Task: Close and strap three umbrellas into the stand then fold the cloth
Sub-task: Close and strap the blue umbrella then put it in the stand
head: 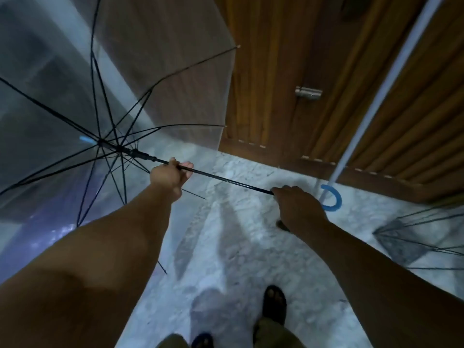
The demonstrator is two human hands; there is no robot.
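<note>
Here three umbrellas show: both hands' fingers grip one open umbrella's [75, 101] shaft, apparently.

A: Floor?
B: Pale speckled stone floor [238, 247], white-grey and mottled, filled the lower middle of the view. Soft shadows lay across it.

A: Walls or doors?
B: A wooden door [271, 71] with vertical grain stood at upper centre. A small metal latch [308, 92] was fixed on it. To the right was a ribbed wooden panel [401, 121], its slats running diagonally in the wide-angle view. A dark wooden threshold [288, 156] met the floor along the base of both.

A: Light?
B: Dim and bluish on the floor, warmer brown on the wood. Upper left was blurred; could not tell what stood there.
</note>
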